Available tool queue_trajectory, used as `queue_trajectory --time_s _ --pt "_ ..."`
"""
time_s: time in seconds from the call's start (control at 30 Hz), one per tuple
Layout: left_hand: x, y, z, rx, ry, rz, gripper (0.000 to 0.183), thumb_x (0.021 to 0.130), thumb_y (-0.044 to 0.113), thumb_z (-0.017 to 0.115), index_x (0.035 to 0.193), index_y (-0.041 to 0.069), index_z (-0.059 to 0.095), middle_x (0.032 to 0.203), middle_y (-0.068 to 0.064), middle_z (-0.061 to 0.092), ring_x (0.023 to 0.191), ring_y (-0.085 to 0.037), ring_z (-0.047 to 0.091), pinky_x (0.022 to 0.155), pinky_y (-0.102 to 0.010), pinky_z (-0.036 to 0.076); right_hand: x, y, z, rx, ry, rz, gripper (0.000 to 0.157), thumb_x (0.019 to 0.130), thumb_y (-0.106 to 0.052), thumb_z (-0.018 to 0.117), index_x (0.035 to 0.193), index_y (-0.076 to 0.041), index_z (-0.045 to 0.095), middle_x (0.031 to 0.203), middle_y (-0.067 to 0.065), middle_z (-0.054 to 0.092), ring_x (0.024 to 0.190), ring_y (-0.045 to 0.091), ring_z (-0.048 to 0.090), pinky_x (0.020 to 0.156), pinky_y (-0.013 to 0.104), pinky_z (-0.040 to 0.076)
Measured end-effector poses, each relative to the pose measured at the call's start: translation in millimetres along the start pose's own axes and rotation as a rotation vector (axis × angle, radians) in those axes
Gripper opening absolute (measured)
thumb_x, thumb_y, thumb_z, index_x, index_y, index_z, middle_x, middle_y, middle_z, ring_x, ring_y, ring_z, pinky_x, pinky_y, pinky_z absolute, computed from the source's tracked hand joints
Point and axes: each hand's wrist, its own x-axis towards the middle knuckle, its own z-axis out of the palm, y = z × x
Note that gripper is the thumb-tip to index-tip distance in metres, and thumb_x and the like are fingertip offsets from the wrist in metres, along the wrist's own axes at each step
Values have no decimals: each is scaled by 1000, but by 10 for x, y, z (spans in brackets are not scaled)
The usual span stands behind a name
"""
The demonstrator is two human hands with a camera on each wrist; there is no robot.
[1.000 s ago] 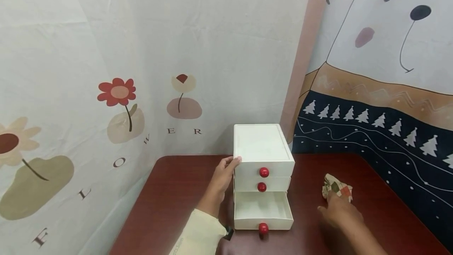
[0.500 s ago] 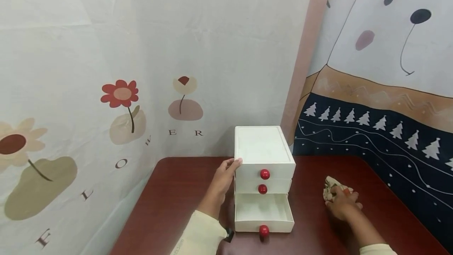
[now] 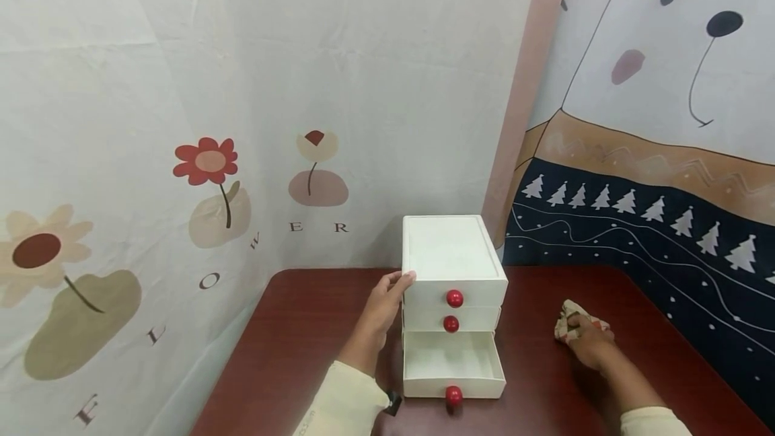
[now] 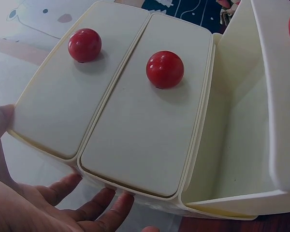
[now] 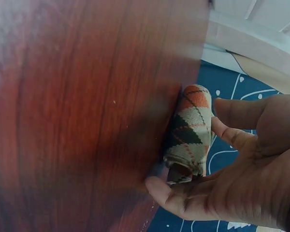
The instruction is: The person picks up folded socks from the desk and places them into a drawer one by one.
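Observation:
A white box of drawers [image 3: 448, 247] with round red knobs stands on the table; its bottom drawer [image 3: 451, 355] is pulled out and nothing shows inside. My left hand [image 3: 381, 305] rests against the box's left side, thumb at the top edge. In the left wrist view those fingers [image 4: 106, 203] are spread along the side wall. To the right, my right hand [image 3: 592, 345] grips a rolled argyle sock [image 3: 564, 330]. The right wrist view shows the sock [image 5: 191, 128] close to the tabletop, between the thumb and fingers, its patterned fabric partly hidden.
The dark red tabletop [image 3: 315, 328] stretches to both sides of the drawers. Behind it hangs a pale flower-print cloth [image 3: 363, 86]. A cloth with a bear and trees [image 3: 654, 221] borders the right side.
My right hand has closed in on the sock and now grips it; the sock has turned slightly. My left hand keeps its place on the drawer box.

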Motion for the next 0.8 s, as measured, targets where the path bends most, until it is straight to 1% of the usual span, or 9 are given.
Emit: queue_trajectory --time_s 0.1,0.2,0.3,0.4,0.43,0.53,0.67,0.73,0.8 --pt "2 -6 3 -5 2 2 81 101 59 68 158 4 50 157 -25 57 150 -47 52 125 -70 37 174 167 55 -36 46 -40 43 102 -20 66 135 4 52 138 47 53 127 78 39 103 77 45" --pt "2 -8 9 -12 4 1 81 102 59 69 158 3 50 157 -25 57 149 -46 53 126 -70 38 376 355 93 -49 66 -68 44 101 -27 73 131 3 59 132 43 61 119 73 51 97 71 49" --pt "-1 -4 18 -10 -2 -1 82 101 60 68 158 4 50 159 -25 56 150 -46 52 126 -70 37 539 511 106 -8 56 -30 47 99 -32 77 131 0 62 132 41 64 115 65 58 93 64 52" --pt "-5 1 25 -6 -5 -7 83 101 61 68 159 5 49 159 -25 55 151 -48 51 126 -72 36 672 641 106 4 44 -8 46 98 -34 76 131 -3 65 133 40 64 113 60 62 89 61 53" --pt "-6 3 26 -3 -4 -8 83 101 62 68 159 5 49 159 -25 55 151 -48 51 126 -73 36 712 670 115 4 48 6 44 96 -32 75 129 -4 66 135 39 64 113 57 63 88 60 53" --pt "-3 4 24 3 2 -10 83 101 62 68 159 6 49 158 -25 56 151 -49 50 125 -74 35 826 753 129 -27 54 -1 41 90 -30 77 123 -7 67 129 36 64 104 52 64 81 58 52" --pt "4 8 20 7 5 -9 82 101 62 68 159 6 50 159 -25 55 151 -49 50 125 -74 34 909 777 144 -50 67 20 34 85 -25 82 112 -12 67 116 30 66 96 45 62 75 52 49" --pt "7 7 19 9 5 -11 83 101 62 68 160 6 50 160 -25 54 152 -49 50 125 -74 34 861 697 130 -54 74 43 31 83 -24 84 108 -15 68 113 28 66 97 45 62 76 52 50" --pt "13 3 22 10 4 -14 84 101 63 67 160 6 49 161 -25 54 152 -49 50 125 -74 34 731 528 84 -58 83 53 27 84 -21 84 104 -13 68 113 30 65 101 50 61 77 55 52"
